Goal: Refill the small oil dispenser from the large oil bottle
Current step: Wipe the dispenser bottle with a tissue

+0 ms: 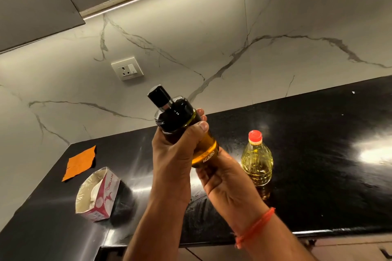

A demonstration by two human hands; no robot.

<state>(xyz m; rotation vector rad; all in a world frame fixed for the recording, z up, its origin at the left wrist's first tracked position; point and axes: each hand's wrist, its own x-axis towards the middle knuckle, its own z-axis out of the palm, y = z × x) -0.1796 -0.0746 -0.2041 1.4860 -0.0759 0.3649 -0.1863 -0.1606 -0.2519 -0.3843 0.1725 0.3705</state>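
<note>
Above the glossy black counter [318, 154] we hold the small oil dispenser [186, 133] tilted in mid-air, our left hand [176, 154] wrapped round its dark upper body just under the black cap [159, 94], our right hand [224, 178] curled round its base. The large oil bottle [257, 161] stands upright just beside our right hand, red cap [255, 136] still on. If the top comes loose while the dispenser leans like this, the amber oil inside could run out over our fingers, and slick glass would then slip easily. The dispenser is a smooth glass cylinder; the bottle is ribbed clear plastic, yellow with oil.
</note>
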